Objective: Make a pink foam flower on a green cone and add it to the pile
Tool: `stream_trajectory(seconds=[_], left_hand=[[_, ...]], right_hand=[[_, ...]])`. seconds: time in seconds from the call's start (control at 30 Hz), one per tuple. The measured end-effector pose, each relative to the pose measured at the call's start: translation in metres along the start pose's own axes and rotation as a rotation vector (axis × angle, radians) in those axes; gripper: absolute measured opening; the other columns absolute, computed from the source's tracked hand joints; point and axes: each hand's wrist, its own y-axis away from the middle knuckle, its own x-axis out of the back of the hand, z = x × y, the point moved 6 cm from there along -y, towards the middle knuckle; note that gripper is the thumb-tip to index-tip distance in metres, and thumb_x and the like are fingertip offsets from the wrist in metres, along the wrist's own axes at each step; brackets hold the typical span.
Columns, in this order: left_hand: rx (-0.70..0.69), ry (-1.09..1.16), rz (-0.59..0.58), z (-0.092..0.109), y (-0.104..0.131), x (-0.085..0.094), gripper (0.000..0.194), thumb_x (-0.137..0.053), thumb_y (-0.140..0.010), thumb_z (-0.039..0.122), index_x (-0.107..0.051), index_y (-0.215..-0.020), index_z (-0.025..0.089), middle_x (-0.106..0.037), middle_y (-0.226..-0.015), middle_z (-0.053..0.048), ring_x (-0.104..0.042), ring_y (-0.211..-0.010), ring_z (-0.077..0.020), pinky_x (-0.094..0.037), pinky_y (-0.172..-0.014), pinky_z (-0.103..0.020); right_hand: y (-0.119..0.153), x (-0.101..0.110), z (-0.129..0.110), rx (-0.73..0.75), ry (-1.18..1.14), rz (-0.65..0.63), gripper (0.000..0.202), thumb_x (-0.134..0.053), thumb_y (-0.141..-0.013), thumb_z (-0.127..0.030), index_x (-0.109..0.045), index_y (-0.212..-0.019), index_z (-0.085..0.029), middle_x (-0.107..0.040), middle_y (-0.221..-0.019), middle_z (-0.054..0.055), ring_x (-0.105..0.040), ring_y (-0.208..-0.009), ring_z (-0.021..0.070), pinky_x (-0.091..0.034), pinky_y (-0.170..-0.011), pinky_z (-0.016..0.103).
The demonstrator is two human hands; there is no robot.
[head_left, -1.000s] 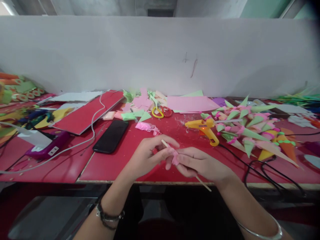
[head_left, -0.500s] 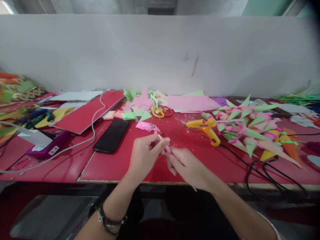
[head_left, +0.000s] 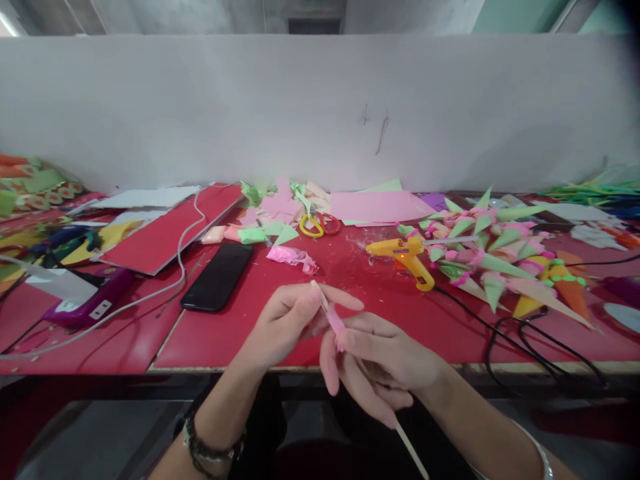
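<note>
Above the table edge [head_left: 210, 369], both hands [head_left: 383, 350] angle inward around the stick [head_left: 411, 453].

Phone [head_left: 217, 277] left, glue gun [head_left: 406, 257] right

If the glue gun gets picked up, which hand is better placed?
Likely right: the right hand is nearer the glue gun, whose handle slants to that side, though it also holds the stick.

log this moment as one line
left hand: pinching stick tip | right hand: on pink wrap | glue gun: on table
</note>
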Motion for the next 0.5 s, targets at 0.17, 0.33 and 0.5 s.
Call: stream_trajectory(seconds=[0.17, 0.33, 0.5], left_hand=[[0.009, 0.139, -0.098, -0.005, 0.001, -0.001, 0.047, -0.042, -0.078, 0.055, -0.066, -0.068, 0.015, -0.041, -0.041, 0.002, -0.038, -0.039, -0.0074, -0.034, -0.042, -0.022], [0.055, -0.076, 0.006, -0.002, -0.003, 0.006, 0.045, -0.044, -0.078, 0.051, -0.064, -0.062, 0.013, -0.047, -0.046, 0.0, -0.038, -0.039, -0.0059, -0.031, -0.038, -0.019], [0.065, -0.173, 0.138, 0.001, -0.005, 0.007, 0.037, -0.044, -0.081, 0.039, -0.06, -0.059, 0.013, -0.041, -0.04, 0.004, -0.036, -0.032, -0.0037, -0.025, -0.031, -0.015]], right_hand=[[-0.004, -0.007, 0.003, 0.049, -0.269, -0.12, 0.037, -0.039, -0.086, -0.039, -0.055, -0.077, -0.007, -0.048, -0.034, -0.006, -0.025, -0.018, 0.0032, -0.015, -0.018, 0.014], [-0.007, -0.001, 0.005, 0.033, -0.2, -0.063, 0.038, -0.038, -0.086, -0.041, -0.054, -0.076, -0.009, -0.047, -0.034, -0.007, -0.025, -0.018, 0.0026, -0.017, -0.019, 0.013], [-0.006, 0.015, 0.0, 0.021, 0.344, 0.266, 0.044, -0.027, -0.09, -0.038, -0.051, -0.063, -0.012, -0.046, -0.038, -0.005, -0.033, -0.026, 0.0022, -0.027, -0.029, 0.014]])
